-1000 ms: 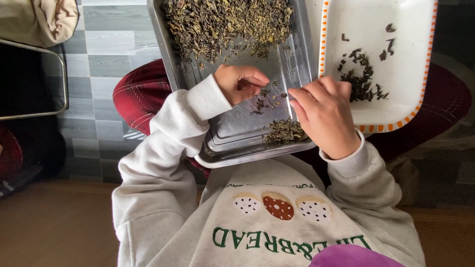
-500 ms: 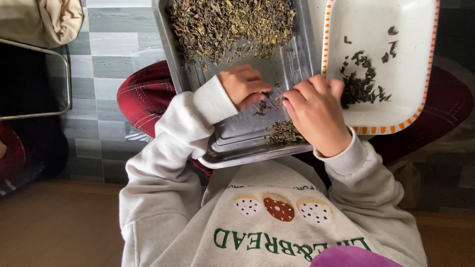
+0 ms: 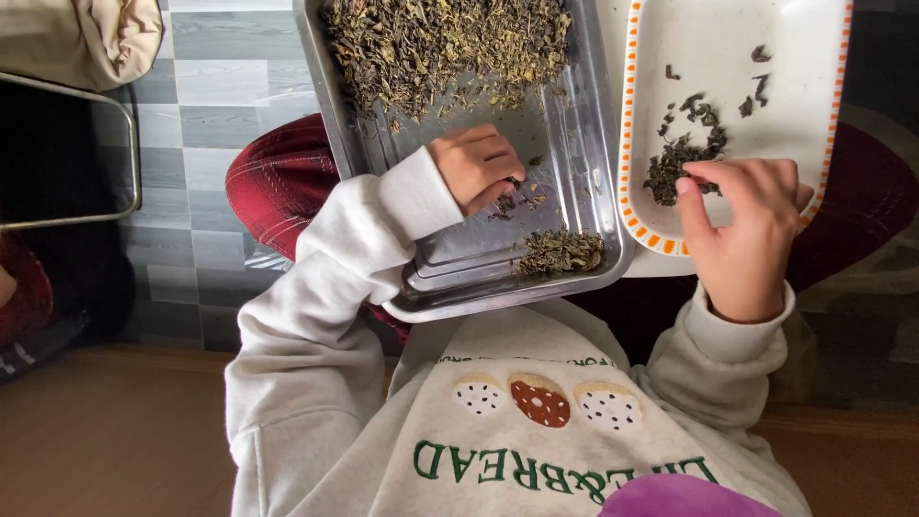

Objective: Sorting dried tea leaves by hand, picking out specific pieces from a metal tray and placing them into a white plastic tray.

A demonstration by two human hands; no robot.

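Observation:
A steel tray rests on my lap, with a big heap of dried green-brown leaves at its far end and a small pile near its front right corner. My left hand is inside the tray, fingers curled and pinched over a few loose leaf bits. To the right stands a white dish with an orange dotted rim holding dark leaf pieces. My right hand hovers over that dish, fingertips pinched together at the dark pile.
A dark glass-topped table with a metal frame stands at the left, a beige cloth bag above it. Grey tiled floor lies under the tray. My red plaid trousers show beside the tray.
My right hand has moved from the steel tray rightward over the white dish. The left hand stayed in the tray, fingers still curled.

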